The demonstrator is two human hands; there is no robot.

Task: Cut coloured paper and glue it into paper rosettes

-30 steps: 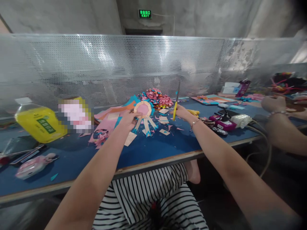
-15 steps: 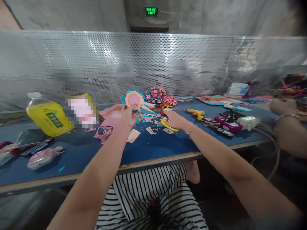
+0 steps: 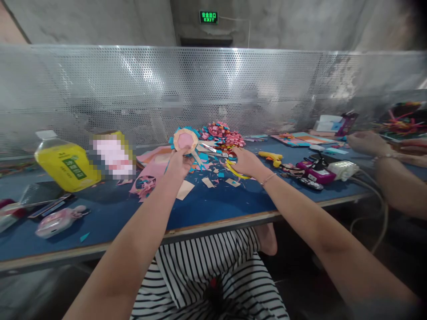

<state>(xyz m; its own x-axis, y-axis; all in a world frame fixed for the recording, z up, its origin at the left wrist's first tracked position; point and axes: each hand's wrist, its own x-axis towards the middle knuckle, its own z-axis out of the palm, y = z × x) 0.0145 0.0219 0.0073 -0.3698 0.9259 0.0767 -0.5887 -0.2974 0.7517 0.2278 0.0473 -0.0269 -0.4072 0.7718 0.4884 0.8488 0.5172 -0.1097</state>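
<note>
A paper rosette (image 3: 185, 139) with a round pink middle, a cream border and blue edging is pinched in my left hand (image 3: 183, 161). Cream and blue ribbon tails (image 3: 197, 156) hang from its lower right. My right hand (image 3: 246, 163) is closed around yellow-handled scissors (image 3: 235, 171), whose blades point left at the tails. Whether the blades touch the paper I cannot tell. Under both hands, paper scraps (image 3: 208, 182) lie scattered on the blue table (image 3: 213, 209).
Behind my hands is a heap of pink and blue paper pieces (image 3: 223, 134). A yellow glue gun (image 3: 271, 157) and a purple power strip (image 3: 315, 172) with a cable lie at right. A yellow-filled bottle (image 3: 66, 160) stands left. Another person's hand (image 3: 368, 143) is at far right.
The scissors have shifted slightly up and their blades now look more parted. The rosette has turned a little, and its tails hang lower. The other person's hand has moved left.
</note>
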